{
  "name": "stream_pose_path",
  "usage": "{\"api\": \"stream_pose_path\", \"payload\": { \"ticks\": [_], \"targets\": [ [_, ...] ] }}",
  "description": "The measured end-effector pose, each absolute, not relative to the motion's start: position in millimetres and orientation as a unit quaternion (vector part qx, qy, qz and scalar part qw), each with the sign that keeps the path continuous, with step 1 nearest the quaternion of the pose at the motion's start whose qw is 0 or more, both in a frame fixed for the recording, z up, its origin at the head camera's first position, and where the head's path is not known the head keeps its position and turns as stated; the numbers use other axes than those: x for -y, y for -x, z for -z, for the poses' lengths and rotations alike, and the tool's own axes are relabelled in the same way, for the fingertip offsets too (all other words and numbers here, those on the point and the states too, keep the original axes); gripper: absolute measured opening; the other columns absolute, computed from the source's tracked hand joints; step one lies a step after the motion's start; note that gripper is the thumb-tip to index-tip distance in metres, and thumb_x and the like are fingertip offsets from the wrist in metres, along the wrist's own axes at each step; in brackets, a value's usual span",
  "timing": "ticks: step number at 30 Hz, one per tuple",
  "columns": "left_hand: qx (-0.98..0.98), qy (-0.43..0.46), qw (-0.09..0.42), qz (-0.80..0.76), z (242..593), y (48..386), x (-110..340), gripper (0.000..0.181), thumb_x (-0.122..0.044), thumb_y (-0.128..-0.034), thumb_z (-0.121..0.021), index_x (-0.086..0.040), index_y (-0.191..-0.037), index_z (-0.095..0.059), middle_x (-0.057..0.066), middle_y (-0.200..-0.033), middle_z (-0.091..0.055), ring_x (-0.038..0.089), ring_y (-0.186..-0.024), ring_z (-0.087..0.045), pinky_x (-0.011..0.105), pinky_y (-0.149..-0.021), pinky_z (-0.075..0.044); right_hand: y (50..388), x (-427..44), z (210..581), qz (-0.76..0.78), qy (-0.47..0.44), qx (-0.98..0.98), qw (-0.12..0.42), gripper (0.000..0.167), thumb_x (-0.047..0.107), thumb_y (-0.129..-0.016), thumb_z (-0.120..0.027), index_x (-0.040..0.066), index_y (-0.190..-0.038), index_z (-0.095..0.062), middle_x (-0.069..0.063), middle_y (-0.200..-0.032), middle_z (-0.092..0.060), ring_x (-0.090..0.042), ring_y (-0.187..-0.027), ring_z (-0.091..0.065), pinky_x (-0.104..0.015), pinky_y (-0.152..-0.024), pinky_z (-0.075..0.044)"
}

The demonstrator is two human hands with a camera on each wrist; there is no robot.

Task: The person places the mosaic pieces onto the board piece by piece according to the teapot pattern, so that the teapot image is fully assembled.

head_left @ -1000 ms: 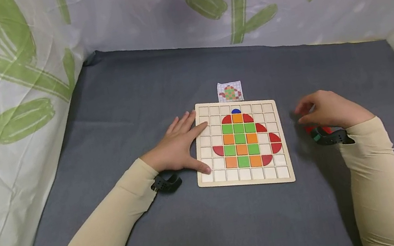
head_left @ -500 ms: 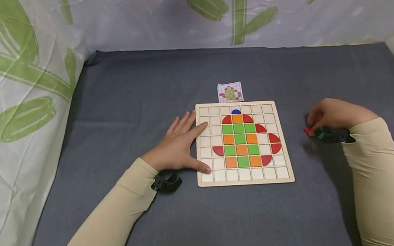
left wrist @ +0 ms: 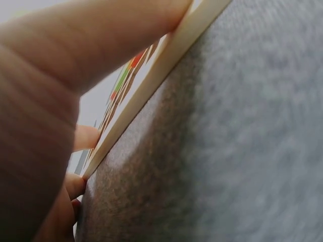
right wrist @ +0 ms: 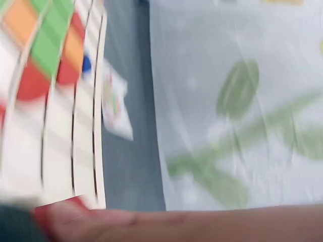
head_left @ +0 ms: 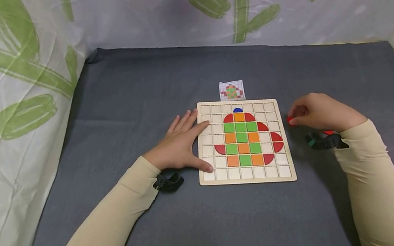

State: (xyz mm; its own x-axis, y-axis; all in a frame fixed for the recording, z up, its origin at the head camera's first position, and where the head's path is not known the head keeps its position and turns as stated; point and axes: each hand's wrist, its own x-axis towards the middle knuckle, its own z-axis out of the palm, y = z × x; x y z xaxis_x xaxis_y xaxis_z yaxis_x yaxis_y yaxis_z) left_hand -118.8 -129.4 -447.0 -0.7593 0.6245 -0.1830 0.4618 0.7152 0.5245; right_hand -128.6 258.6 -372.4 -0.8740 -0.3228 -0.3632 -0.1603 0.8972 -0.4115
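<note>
A wooden grid board point(head_left: 246, 173) lies flat on the cloth, with green and orange square tiles, rounded red tiles point(head_left: 276, 136) and a blue rounded tile point(head_left: 237, 110) in its cells. My left hand point(head_left: 177, 146) rests at the board's left edge with fingers spread, thumb and forefinger touching the top. Just off the right edge, my right hand point(head_left: 321, 112) pinches a small red tile point(head_left: 290, 121) between thumb and fingertips. The right wrist view shows this red tile point(right wrist: 43, 217) low and blurred. Another red piece point(head_left: 329, 132) lies on the cloth, partly hidden by the right wrist's strap.
A small printed card point(head_left: 232, 91) with a coloured grid pattern touches or nearly touches the board's far edge. Grey cloth point(head_left: 158, 81) covers the table. White curtains point(head_left: 161, 10) with green leaf prints stand behind and at both sides.
My right hand reached down to the red pieces on the cloth, took one between its fingertips, and has moved up and left towards the board. The left hand has kept its place.
</note>
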Motion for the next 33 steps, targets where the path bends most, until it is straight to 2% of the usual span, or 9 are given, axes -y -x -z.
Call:
{"api": "stream_pose_path", "payload": {
  "ticks": [7, 11, 15, 17, 23, 29, 33],
  "targets": [
    [-0.912, -0.296, 0.176, -0.223, 446, 117, 127, 0.131, -0.078, -0.0654, -0.086, -0.020, -0.168, -0.029, 0.010, -0.177, 0.003, 0.026, -0.163, 0.010, 0.047, -0.130, 0.010, 123, -202, 371, 0.223, 0.171, -0.943, 0.178, 0.008, 0.015, -0.096, -0.075, 0.008, -0.100, -0.075, -0.004, -0.088, -0.071, -0.021, -0.075, -0.059, -0.035, -0.062, -0.049],
    [-0.912, -0.297, 0.174, -0.222, 447, 117, 129, 0.130, -0.079, -0.0660, -0.085, -0.020, -0.168, -0.029, 0.010, -0.177, 0.003, 0.027, -0.163, 0.010, 0.047, -0.130, 0.010, 125, -171, 379, 0.241, 0.217, -0.932, 0.164, 0.006, 0.013, -0.096, -0.076, 0.009, -0.099, -0.075, -0.002, -0.087, -0.070, -0.020, -0.077, -0.060, -0.034, -0.066, -0.051],
    [-0.913, -0.298, 0.174, -0.219, 448, 118, 129, 0.130, -0.081, -0.0661, -0.083, -0.021, -0.168, -0.029, 0.010, -0.177, 0.003, 0.027, -0.163, 0.010, 0.047, -0.130, 0.010, 129, -144, 386, 0.250, 0.251, -0.920, 0.167, 0.005, 0.011, -0.095, -0.077, 0.009, -0.099, -0.075, -0.001, -0.085, -0.071, -0.018, -0.077, -0.061, -0.034, -0.071, -0.052],
    [-0.912, -0.299, 0.175, -0.219, 448, 119, 129, 0.131, -0.082, -0.0659, -0.082, -0.021, -0.168, -0.029, 0.010, -0.177, 0.003, 0.027, -0.163, 0.010, 0.046, -0.130, 0.010, 131, -133, 389, 0.251, 0.264, -0.915, 0.171, 0.006, 0.011, -0.094, -0.077, 0.009, -0.099, -0.075, 0.000, -0.081, -0.071, -0.017, -0.072, -0.061, -0.034, -0.069, -0.051],
    [-0.912, -0.303, 0.172, -0.217, 449, 119, 128, 0.131, -0.083, -0.0657, -0.081, -0.020, -0.168, -0.029, 0.011, -0.177, 0.004, 0.027, -0.163, 0.010, 0.047, -0.130, 0.011, 134, -116, 398, 0.259, 0.276, -0.906, 0.188, 0.004, 0.011, -0.094, -0.075, 0.009, -0.097, -0.073, 0.003, -0.073, -0.069, -0.014, -0.060, -0.056, -0.032, -0.063, -0.048],
    [-0.912, -0.304, 0.172, -0.216, 449, 119, 128, 0.130, -0.083, -0.0661, -0.082, -0.020, -0.168, -0.029, 0.011, -0.177, 0.004, 0.027, -0.163, 0.010, 0.046, -0.130, 0.010, 130, -110, 401, 0.258, 0.271, -0.908, 0.190, 0.003, 0.012, -0.095, -0.074, 0.011, -0.093, -0.072, 0.004, -0.072, -0.068, -0.013, -0.060, -0.055, -0.032, -0.061, -0.046],
    [-0.913, -0.302, 0.170, -0.216, 449, 119, 129, 0.131, -0.082, -0.0658, -0.082, -0.020, -0.168, -0.030, 0.011, -0.177, 0.004, 0.027, -0.163, 0.009, 0.046, -0.130, 0.010, 128, -106, 403, 0.249, 0.281, -0.911, 0.173, 0.011, 0.013, -0.095, -0.075, 0.014, -0.084, -0.072, 0.006, -0.070, -0.066, -0.011, -0.061, -0.054, -0.031, -0.061, -0.046]
  ]
}}
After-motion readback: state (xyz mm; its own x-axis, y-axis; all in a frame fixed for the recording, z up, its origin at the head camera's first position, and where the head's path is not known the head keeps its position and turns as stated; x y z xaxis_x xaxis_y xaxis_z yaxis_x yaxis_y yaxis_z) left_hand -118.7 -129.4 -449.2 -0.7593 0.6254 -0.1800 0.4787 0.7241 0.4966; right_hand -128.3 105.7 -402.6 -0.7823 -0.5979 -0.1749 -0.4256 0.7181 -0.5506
